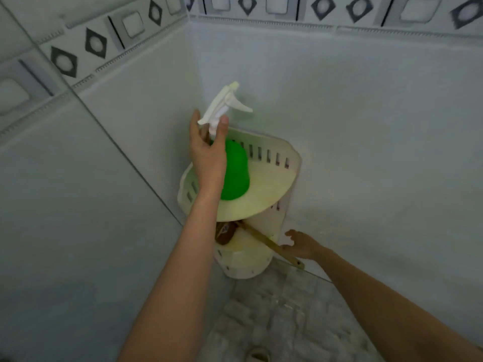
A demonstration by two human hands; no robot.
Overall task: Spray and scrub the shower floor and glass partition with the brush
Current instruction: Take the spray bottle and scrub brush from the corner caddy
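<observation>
Spray bottle (234, 171), green with a white trigger head (227, 103), stands on the upper tier (292, 163) of the corner shelf, in the far corner of the shower.

Head view:
- Left hand (209, 155) is at the bottle neck just under the trigger, thumb on the right and fingers on the left, pinching the neck. The base looks seated on the tier.
- Brush (224, 233) has its brown head tucked on the lower tier (243, 266). Its wooden handle (264, 240) pokes out to the near right.
- Right hand (302, 245) is over the handle's outer end, fingers spread and not closed. Can't tell if it's touching.

Step looks like picking up both tools.
- Lift the bottle straight up to clear the slotted rim, then regrip so the index finger reaches the trigger.
- Wrap the handle fully and draw it out along its axis so the head doesn't snag under the upper tier.

Shower floor (274, 322) is not started yet.
</observation>
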